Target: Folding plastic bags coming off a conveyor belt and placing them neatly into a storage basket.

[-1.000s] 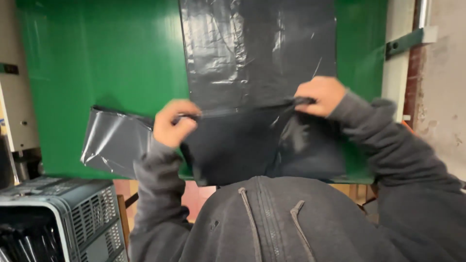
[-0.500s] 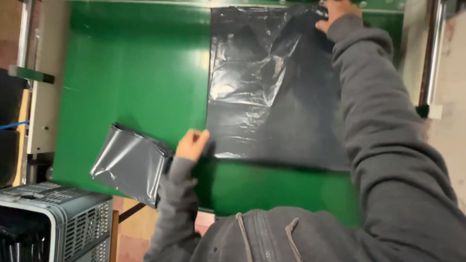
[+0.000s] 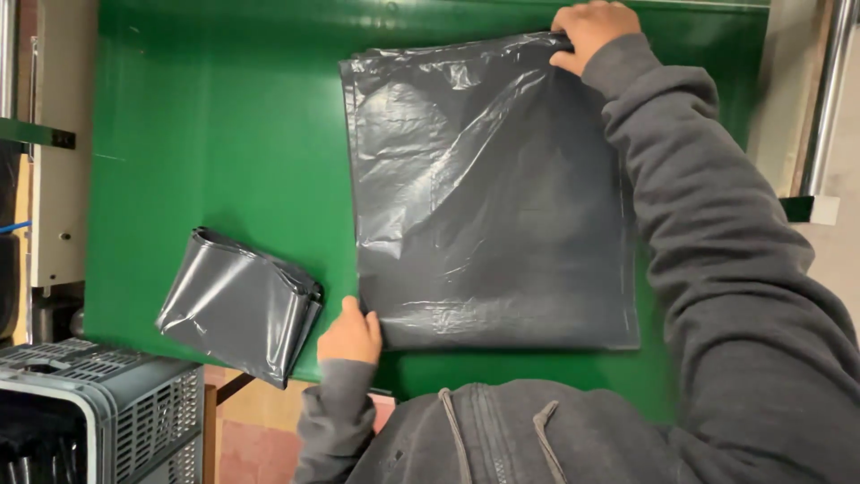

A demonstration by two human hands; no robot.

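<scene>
A large black plastic bag [image 3: 488, 193] lies spread flat on a green table [image 3: 206, 134]. My right hand [image 3: 591, 31] reaches to the far side and grips the bag's top right corner. My left hand [image 3: 349, 333] pinches the bag's near left corner at the table's front edge. My grey sleeves and hooded top fill the lower right of the view. A folded stack of black plastic bags [image 3: 237, 303] rests on the table to the left of my left hand, partly over the front edge.
A grey slotted plastic crate [image 3: 98, 412] stands at the lower left, below the table. A metal frame [image 3: 36, 143] runs along the table's left side, and a metal pole [image 3: 822, 99] rises at the right. Reddish floor shows under the table edge.
The bag was held up folded between both hands; now it is laid out flat. My right hand went to the far corner, my left hand to the near corner.
</scene>
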